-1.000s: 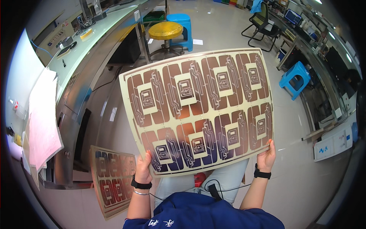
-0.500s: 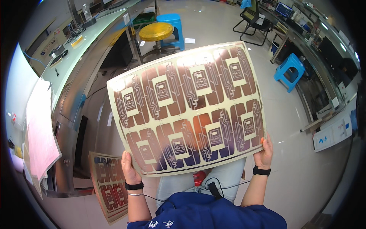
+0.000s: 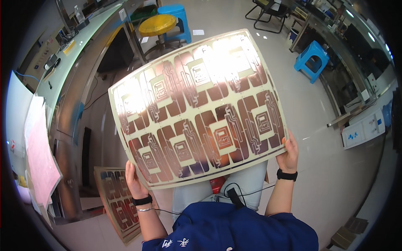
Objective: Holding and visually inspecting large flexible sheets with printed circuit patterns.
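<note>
Held out over the lap, between two hands: one large flat board (image 3: 190, 112), cream with copper-brown patterns, slanted so as to sit higher at its right end. At the board's left edge, near the lower corner, the left hand (image 3: 135, 182); at its lower right corner, the right hand (image 3: 288, 154); most of the board beyond both grips, away from the body. Both hands closed on the edges, board pinched in each; fingers partly hidden behind it, so impossible to tell how far curled.

On the board, eight pattern blocks, two rows of four, with strong glare over the far row. On its near side, pale trousers (image 3: 190, 200), one blue shirt (image 3: 238, 226) with white printed characters, two black wristbands (image 3: 287, 174), one per wrist, and one silver bracelet (image 3: 145, 209) on the left.

To the near left of the board, leaning, similar patterned panels (image 3: 118, 201), too overlapped to count. Farther left, pink and white sheets (image 3: 41, 157). Beyond its far edge, one yellow stool (image 3: 157, 25) and one blue stool (image 3: 178, 19); to its right, a second blue stool (image 3: 313, 56) and one white box (image 3: 363, 130) with blue marks.
</note>
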